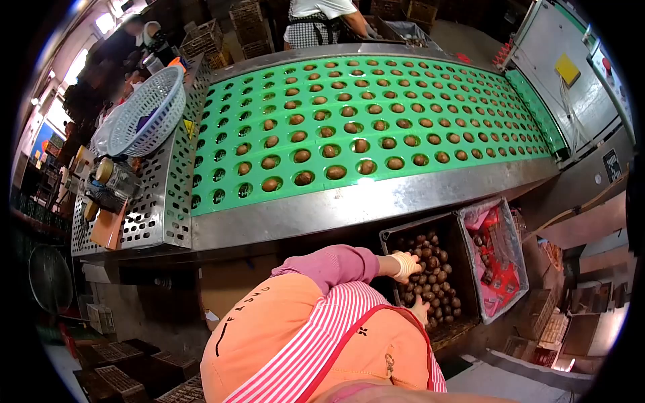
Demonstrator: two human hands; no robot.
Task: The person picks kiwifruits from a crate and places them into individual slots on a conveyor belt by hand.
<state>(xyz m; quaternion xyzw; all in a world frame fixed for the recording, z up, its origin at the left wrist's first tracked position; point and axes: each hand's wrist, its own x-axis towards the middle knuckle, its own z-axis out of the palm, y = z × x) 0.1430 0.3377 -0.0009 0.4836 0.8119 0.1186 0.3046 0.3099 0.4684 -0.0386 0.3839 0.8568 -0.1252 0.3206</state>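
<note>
Got left hand [406, 266] and right hand [421, 310] on roundish brown things [441, 285] heaped under bent fingers [416, 266], can't tell if gripping any.

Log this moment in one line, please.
left hand: at brown balls; right hand: likewise; dark crate: holds balls; green belt: some pockets empty

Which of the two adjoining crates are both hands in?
The dark left crate: left hand and right hand touch its nuts; the lined right crate has neither.

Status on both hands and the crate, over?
Left hand and right hand at brown round items in dark crate. Grip unclear. Items piled loose. No obstruction visible.
</note>
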